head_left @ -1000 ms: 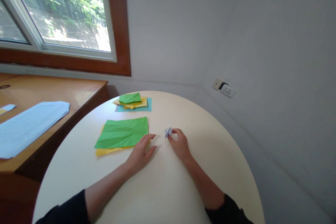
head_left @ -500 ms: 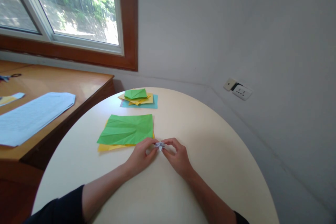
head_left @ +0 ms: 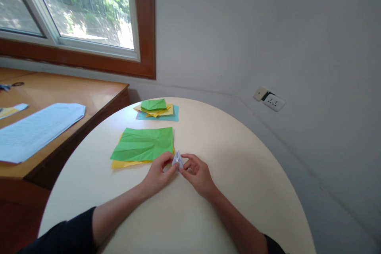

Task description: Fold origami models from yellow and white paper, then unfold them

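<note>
Above smooth, round, pale tabletop (head_left: 178,216), betw. L hand (head_left: 159,169) & R hand (head_left: 199,173), equally near: small folded white paper (head_left: 177,158), crisp-edged, approx. triangular, long axis & apex pointing away. L thumb + fingers pinch its L side; R thumb + index grip its R edge. Beyond, to L: creased green sheet (head_left: 145,143) over yellow sheet (head_left: 125,164); farther, stack of smaller coloured papers (head_left: 154,105).

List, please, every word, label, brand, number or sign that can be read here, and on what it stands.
No text can be read, so nothing can be quoted.
White papers on the wooden desk: faint lines like writing, too small and blurred to read.
Small folded white paper: no readable text.
Large green sheet: no readable text.
Wall socket: dark holes, no readable lettering.
</note>
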`<action>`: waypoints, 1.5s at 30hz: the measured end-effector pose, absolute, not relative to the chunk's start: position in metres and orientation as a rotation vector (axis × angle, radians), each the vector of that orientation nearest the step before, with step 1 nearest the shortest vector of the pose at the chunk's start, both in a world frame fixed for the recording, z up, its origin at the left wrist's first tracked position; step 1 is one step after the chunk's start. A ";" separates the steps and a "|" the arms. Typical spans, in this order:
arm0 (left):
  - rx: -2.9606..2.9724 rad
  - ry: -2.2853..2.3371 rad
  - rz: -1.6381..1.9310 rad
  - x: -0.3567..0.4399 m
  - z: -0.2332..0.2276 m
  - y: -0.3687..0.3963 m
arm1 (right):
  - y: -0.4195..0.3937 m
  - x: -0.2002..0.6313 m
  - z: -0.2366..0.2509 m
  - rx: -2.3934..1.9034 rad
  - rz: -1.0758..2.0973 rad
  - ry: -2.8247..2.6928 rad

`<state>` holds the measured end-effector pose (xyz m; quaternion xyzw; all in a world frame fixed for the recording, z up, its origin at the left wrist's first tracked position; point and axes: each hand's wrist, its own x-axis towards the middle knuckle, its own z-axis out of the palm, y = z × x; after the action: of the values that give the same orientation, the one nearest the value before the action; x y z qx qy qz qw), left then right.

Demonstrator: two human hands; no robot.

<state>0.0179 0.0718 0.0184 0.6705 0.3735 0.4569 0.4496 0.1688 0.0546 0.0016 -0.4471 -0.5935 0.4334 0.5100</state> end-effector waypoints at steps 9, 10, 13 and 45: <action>1.497 0.986 1.098 0.018 0.026 0.070 | 0.053 0.168 0.004 -1.031 1.125 -1.489; 1.486 0.995 1.098 0.018 0.026 0.070 | 0.053 0.168 0.004 -1.030 1.122 -1.500; 1.471 1.021 1.110 0.018 0.025 0.070 | 0.053 0.169 0.002 -1.032 1.118 -1.525; 1.367 0.924 1.047 0.022 0.014 0.073 | 0.059 0.176 0.004 -1.026 1.175 -1.387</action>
<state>0.0222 0.0731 0.0142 0.5800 0.3917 0.4442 0.5594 0.1763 0.0587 0.0041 -0.4249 -0.5743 0.4864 0.5031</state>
